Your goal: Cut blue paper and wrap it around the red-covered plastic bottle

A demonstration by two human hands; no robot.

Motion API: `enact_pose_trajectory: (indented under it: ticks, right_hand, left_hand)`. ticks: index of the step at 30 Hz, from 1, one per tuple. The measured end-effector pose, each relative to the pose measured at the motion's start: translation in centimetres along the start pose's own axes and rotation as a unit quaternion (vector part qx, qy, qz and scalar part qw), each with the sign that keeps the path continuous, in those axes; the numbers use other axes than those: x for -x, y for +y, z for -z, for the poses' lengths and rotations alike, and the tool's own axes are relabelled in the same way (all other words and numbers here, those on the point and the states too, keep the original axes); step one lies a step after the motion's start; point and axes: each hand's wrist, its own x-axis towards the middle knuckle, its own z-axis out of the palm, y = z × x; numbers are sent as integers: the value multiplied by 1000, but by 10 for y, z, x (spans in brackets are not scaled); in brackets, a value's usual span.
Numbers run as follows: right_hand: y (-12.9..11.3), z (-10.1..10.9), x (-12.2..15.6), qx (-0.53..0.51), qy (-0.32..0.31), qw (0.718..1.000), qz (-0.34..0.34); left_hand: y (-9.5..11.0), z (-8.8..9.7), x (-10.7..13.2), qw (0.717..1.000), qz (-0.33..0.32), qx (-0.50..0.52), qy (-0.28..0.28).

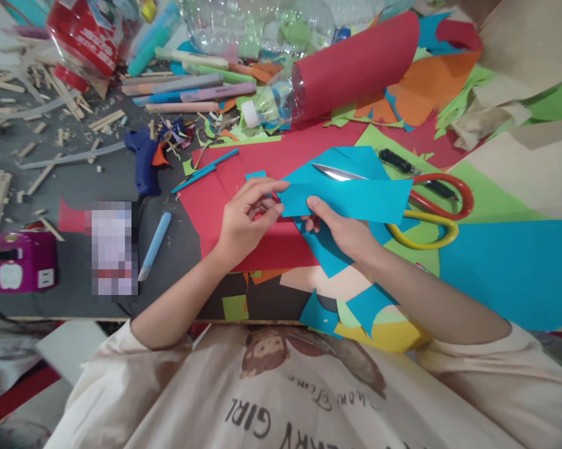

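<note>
A blue paper strip point(356, 198) is held out flat between my two hands. My left hand point(253, 212) pinches its left end between thumb and fingertips. My right hand point(341, 227) grips its lower edge, thumb on top and fingers curled underneath. Behind the strip lies a pair of scissors point(442, 236) with one red and one yellow handle; the strip hides part of them. Beneath are red paper point(262, 249) and more blue paper point(330, 249). Two thin rolled blue paper sticks point(206, 171) rest on the red paper, left of my left hand.
At the back lies a plastic bottle point(271, 103) wrapped in red paper. Several markers point(192, 87) are beside it. On the left are a blue glue gun point(143, 162), a light-blue marker point(154, 246), a purple box point(26, 260) and scattered wooden sticks. A black cutter point(397, 161) lies near the scissors.
</note>
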Motion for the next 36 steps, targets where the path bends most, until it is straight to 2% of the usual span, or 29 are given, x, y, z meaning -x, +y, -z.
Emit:
enact_pose_trajectory:
  ticks: [10,18,23,29,33,36]
  right_hand:
    - [-5,-1,0,2,44,999,11]
    - [7,-1,-5,-76,50,993,79]
    - [10,2,-6,-84,41,992,89]
    - [-1,4,-3,-12,28,994,107]
    - [-3,1,-5,-59,54,990,118]
    - [-1,1,-7,-89,78,983,141]
  left_hand:
    - [-6,0,2,998,0,43,-49]
    - [-10,0,4,999,1,18,-44]
    - [-6,3,3,995,-7,52,-90]
    - [1,6,1,991,-14,84,-104]
    - [4,7,-1,995,-2,45,-90]
    - [6,5,-2,992,8,34,-122]
